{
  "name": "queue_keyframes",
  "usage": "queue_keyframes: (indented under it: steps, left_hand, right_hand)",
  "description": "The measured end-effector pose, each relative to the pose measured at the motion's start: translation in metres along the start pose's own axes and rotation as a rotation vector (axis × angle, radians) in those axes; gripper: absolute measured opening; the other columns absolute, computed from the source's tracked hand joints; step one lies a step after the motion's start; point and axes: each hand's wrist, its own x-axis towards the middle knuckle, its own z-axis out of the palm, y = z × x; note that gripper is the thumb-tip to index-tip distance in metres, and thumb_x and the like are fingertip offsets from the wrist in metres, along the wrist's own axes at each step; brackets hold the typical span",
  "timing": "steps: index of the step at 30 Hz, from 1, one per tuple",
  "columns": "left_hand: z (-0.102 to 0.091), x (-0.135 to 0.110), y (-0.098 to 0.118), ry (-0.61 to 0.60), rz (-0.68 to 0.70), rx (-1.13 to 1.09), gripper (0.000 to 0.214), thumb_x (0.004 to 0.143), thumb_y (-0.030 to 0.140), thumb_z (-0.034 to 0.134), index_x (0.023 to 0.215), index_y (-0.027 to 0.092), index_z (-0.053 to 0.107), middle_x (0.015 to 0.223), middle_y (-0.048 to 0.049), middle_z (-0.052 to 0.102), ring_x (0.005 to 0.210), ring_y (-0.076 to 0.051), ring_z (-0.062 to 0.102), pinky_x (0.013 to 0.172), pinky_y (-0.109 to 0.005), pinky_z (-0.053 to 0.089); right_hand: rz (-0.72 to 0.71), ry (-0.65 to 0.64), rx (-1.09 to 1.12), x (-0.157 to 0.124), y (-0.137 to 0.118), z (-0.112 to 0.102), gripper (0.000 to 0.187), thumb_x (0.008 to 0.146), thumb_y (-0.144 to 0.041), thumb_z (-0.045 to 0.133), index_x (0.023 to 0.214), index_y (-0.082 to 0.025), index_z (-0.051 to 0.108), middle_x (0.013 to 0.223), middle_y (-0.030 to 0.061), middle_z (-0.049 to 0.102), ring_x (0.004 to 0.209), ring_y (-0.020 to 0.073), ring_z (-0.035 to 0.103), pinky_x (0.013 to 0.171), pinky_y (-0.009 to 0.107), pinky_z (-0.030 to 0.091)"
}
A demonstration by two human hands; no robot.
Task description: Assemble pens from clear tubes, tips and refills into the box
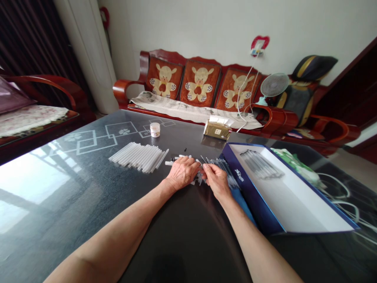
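My left hand (183, 173) rests knuckles up on the dark glass table (88, 204), fingers curled over small white pieces near its fingertips. Close beside it, my right hand (217, 180) is also curled, its fingertips pinching at a thin pen part where the two hands meet; what exactly each holds is too small to make out. A row of white tubes (138, 156) lies to the left of my hands. A bundle of thin pen refills (219, 164) lies just beyond my right hand, against the blue box.
An open blue box with a white inside (282, 196) sits at the right and holds a bundle of refills (259, 165). A small white jar (154, 129) and a gold tissue pack (217, 129) stand farther back. A red wooden sofa (200, 84) and a fan (273, 85) are beyond the table.
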Motion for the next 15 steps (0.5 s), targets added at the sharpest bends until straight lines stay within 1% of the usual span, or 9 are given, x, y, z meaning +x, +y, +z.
queue_keyframes:
  steps: [7, 9, 11, 13, 15]
  left_hand:
    - [0.0002, -0.0001, -0.0016, -0.011, -0.014, -0.030, 0.038, 0.099, 0.037, 0.031, 0.096, 0.021, 0.065, 0.079, -0.0050, 0.059, 0.076, -0.017, 0.053, 0.073, -0.032, 0.037]
    - [0.0002, -0.0003, -0.0018, -0.005, -0.013, -0.024, 0.037, 0.099, 0.036, 0.031, 0.096, 0.021, 0.065, 0.079, -0.0049, 0.059, 0.076, -0.017, 0.053, 0.072, -0.032, 0.037]
    - [0.0001, -0.0005, -0.0017, -0.002, -0.010, -0.014, 0.037, 0.099, 0.036, 0.032, 0.096, 0.021, 0.065, 0.078, -0.0047, 0.059, 0.076, -0.017, 0.053, 0.072, -0.032, 0.037]
    - [0.0000, -0.0006, -0.0016, -0.001, -0.006, -0.007, 0.037, 0.099, 0.037, 0.032, 0.095, 0.020, 0.065, 0.078, -0.0045, 0.059, 0.076, -0.017, 0.053, 0.072, -0.031, 0.037]
    - [-0.0001, -0.0007, -0.0017, -0.003, -0.002, -0.003, 0.037, 0.099, 0.037, 0.032, 0.095, 0.021, 0.065, 0.077, -0.0041, 0.059, 0.076, -0.017, 0.053, 0.072, -0.031, 0.037]
  right_hand:
    - [-0.007, -0.046, 0.085, 0.0042, 0.0052, -0.0024, 0.035, 0.064, -0.044, 0.075, 0.089, -0.019, 0.070, 0.076, 0.0016, 0.069, 0.065, 0.0141, 0.060, 0.050, 0.023, 0.043]
    - [-0.012, -0.060, 0.105, 0.0039, 0.0049, -0.0025, 0.038, 0.064, -0.042, 0.075, 0.095, -0.020, 0.068, 0.083, 0.0018, 0.070, 0.066, 0.0140, 0.060, 0.050, 0.022, 0.042]
    - [-0.009, -0.056, 0.107, 0.0030, 0.0040, -0.0025, 0.041, 0.067, -0.045, 0.073, 0.099, -0.021, 0.066, 0.088, 0.0028, 0.070, 0.067, 0.0150, 0.061, 0.045, 0.021, 0.039]
    - [0.001, -0.033, 0.036, 0.0023, 0.0039, -0.0027, 0.039, 0.072, -0.051, 0.068, 0.095, -0.020, 0.066, 0.082, 0.0040, 0.069, 0.063, 0.0155, 0.061, 0.042, 0.021, 0.036]
    - [-0.007, -0.020, -0.074, 0.0025, 0.0055, -0.0033, 0.039, 0.076, -0.055, 0.062, 0.085, -0.018, 0.067, 0.074, 0.0047, 0.068, 0.056, 0.0147, 0.059, 0.041, 0.022, 0.036]
